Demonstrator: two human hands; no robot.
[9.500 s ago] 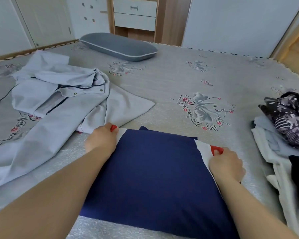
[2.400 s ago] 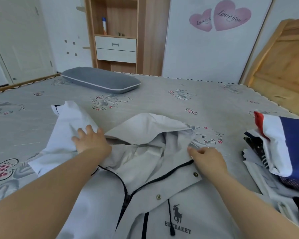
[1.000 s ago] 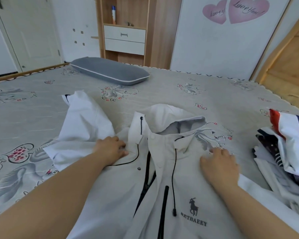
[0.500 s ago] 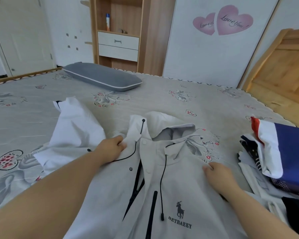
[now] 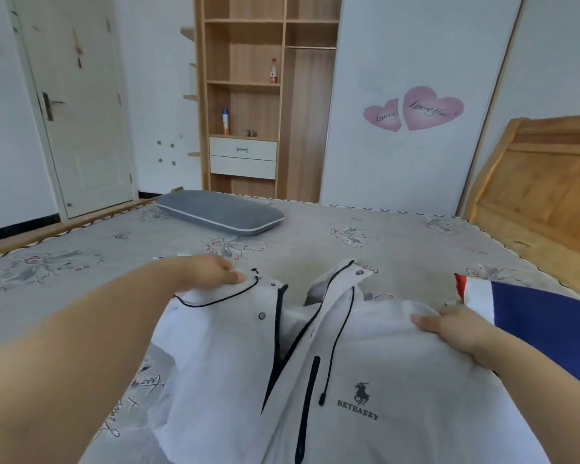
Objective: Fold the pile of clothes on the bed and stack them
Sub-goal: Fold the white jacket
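A white hooded jacket (image 5: pixel 365 373) with a black zip, black drawcords and a horse logo is held up off the bed (image 5: pixel 399 249) in front of me. My left hand (image 5: pixel 208 272) grips its left shoulder near the collar. My right hand (image 5: pixel 456 329) pinches its right shoulder. The hood hangs behind the collar, mostly hidden. A folded navy garment with white and red trim (image 5: pixel 533 316) lies at the right, on top of the stack, which my right arm largely covers.
A grey pillow (image 5: pixel 218 212) lies at the far side of the bed. A wooden headboard (image 5: pixel 543 189) stands at the right. Beyond the bed are a wooden shelf unit (image 5: pixel 248 95) with drawers and a white door (image 5: pixel 74 105).
Both hands have lifted the jacket by its shoulders off the bed; before, it lay flat with my hands pressing on it. The view has tilted upward.
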